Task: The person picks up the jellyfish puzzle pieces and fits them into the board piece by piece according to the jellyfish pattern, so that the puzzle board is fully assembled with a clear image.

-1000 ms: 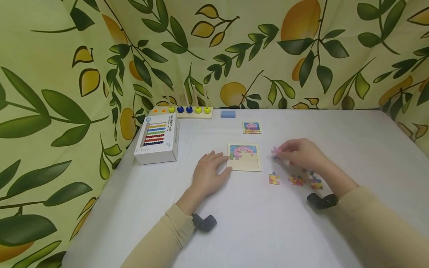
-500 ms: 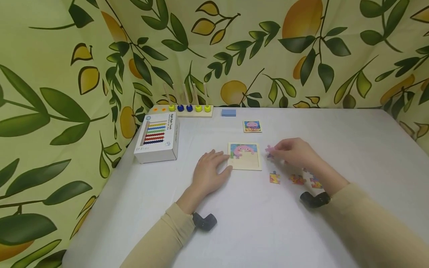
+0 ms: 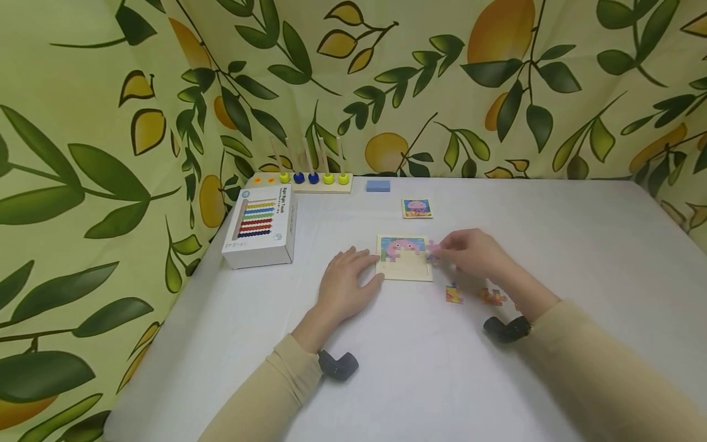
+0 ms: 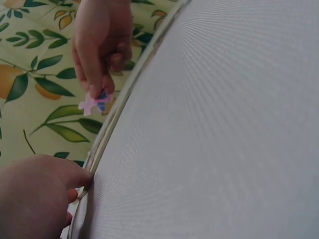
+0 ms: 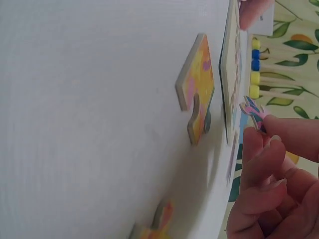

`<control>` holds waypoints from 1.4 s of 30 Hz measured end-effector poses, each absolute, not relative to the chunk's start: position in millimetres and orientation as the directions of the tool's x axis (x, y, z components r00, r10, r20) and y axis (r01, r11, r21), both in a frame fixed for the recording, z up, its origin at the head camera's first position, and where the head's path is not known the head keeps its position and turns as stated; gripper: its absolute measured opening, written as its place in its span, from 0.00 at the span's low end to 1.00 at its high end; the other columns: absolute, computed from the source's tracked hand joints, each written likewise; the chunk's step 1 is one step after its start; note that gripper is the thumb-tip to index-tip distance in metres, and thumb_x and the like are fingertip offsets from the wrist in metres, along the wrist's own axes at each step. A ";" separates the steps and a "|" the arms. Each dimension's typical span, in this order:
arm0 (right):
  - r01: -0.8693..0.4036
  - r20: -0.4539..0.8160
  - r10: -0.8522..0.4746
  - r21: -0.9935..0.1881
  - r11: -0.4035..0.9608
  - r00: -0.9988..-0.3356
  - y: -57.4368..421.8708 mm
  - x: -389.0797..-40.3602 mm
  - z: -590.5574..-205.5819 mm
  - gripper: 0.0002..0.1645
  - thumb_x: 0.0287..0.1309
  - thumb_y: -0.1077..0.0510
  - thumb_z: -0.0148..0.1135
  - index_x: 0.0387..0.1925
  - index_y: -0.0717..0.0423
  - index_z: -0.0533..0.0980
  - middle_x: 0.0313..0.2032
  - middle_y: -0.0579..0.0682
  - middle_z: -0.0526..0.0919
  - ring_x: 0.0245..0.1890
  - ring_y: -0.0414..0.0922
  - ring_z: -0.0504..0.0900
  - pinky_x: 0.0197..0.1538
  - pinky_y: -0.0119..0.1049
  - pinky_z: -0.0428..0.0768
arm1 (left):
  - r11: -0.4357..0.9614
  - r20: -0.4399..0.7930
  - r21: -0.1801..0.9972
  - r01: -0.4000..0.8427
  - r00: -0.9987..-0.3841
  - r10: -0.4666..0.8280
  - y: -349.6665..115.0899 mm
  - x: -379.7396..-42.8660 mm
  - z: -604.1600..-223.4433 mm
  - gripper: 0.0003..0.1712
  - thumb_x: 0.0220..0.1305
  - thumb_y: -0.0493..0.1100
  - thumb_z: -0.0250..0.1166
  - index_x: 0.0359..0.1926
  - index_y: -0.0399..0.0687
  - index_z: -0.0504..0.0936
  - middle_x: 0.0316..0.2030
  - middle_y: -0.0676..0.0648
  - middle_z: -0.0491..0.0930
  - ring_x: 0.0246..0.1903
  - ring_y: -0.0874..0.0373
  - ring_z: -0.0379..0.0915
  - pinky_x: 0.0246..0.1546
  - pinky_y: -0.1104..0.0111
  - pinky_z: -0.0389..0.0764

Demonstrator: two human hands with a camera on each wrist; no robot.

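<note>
- Head view: the right hand (image 3: 469, 253) pinches a flat pink-and-blue jigsaw piece (image 3: 432, 247) at 3 o'clock of the square pale-wood tray (image 3: 410, 270); tilt, hard to judge, could snag it.
- The left hand (image 3: 349, 285), fingers apart, touches 9 o'clock; light contact might let the tray slide.

White box (image 3: 258, 228), head view: black heading (image 3: 283, 199) on top face, set sideways, reads approx. "Right Right Touch"; initial letters uncertain. Smaller line beside it illegible. Round blue emblem (image 3: 245, 194) near corner: any lettering too small to read.
</note>
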State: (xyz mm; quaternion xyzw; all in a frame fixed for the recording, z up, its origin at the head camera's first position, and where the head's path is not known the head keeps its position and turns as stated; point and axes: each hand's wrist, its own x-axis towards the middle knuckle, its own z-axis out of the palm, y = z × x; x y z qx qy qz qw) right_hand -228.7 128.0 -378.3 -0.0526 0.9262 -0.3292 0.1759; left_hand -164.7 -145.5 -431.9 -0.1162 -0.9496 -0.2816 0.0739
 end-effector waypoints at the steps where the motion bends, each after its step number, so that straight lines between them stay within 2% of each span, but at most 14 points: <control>1: 0.018 -0.294 -0.215 -0.629 0.777 -0.931 126.6 -228.8 -378.5 0.23 0.67 0.39 0.66 0.48 0.55 0.81 0.40 0.53 0.83 0.35 0.50 0.78 0.37 0.39 0.77 | 0.816 0.206 0.515 0.263 -0.962 0.180 -145.5 -164.7 -432.1 0.24 0.68 0.54 0.66 0.62 0.53 0.83 0.66 0.47 0.77 0.73 0.47 0.60 0.77 0.57 0.51; 12: 0.008 -0.300 -0.238 -0.637 0.771 -0.924 112.9 -229.4 -382.0 0.19 0.68 0.45 0.64 0.49 0.55 0.80 0.41 0.56 0.82 0.29 0.48 0.78 0.32 0.37 0.76 | 0.821 0.211 0.505 0.267 -0.960 0.182 -146.4 -166.1 -434.1 0.24 0.68 0.55 0.66 0.62 0.54 0.83 0.66 0.48 0.77 0.73 0.48 0.61 0.77 0.57 0.52; 23: -0.051 -0.268 -0.282 -0.634 0.771 -0.921 102.2 -228.9 -381.6 0.17 0.71 0.52 0.59 0.54 0.58 0.79 0.44 0.56 0.81 0.34 0.48 0.78 0.38 0.39 0.77 | 0.823 0.214 0.500 0.270 -0.959 0.185 -146.3 -166.9 -434.3 0.24 0.68 0.54 0.66 0.62 0.54 0.83 0.65 0.47 0.77 0.73 0.47 0.61 0.77 0.56 0.52; 28: -0.071 -0.252 -0.285 -0.620 0.781 -0.925 96.0 -228.6 -379.5 0.18 0.71 0.51 0.60 0.53 0.59 0.79 0.43 0.56 0.82 0.34 0.48 0.79 0.37 0.38 0.78 | 0.822 0.218 0.496 0.278 -0.957 0.192 -146.6 -167.3 -434.3 0.24 0.69 0.54 0.65 0.62 0.53 0.83 0.66 0.47 0.77 0.73 0.46 0.61 0.77 0.56 0.52; 36: -0.028 -0.275 -0.255 -0.627 0.778 -0.927 88.4 -229.9 -379.5 0.18 0.69 0.50 0.63 0.52 0.58 0.78 0.40 0.56 0.82 0.32 0.48 0.79 0.33 0.36 0.78 | 0.817 0.224 0.502 0.283 -0.955 0.194 -146.2 -166.9 -434.1 0.24 0.68 0.54 0.66 0.61 0.52 0.83 0.65 0.46 0.77 0.72 0.46 0.62 0.77 0.55 0.52; 42: -0.041 -0.259 -0.259 -0.630 0.776 -0.930 85.4 -230.5 -382.4 0.19 0.69 0.51 0.62 0.54 0.58 0.77 0.43 0.57 0.82 0.32 0.48 0.79 0.33 0.36 0.79 | 0.820 0.220 0.500 0.279 -0.957 0.191 -146.2 -167.2 -433.8 0.24 0.68 0.54 0.66 0.61 0.53 0.83 0.65 0.47 0.78 0.73 0.47 0.62 0.77 0.56 0.52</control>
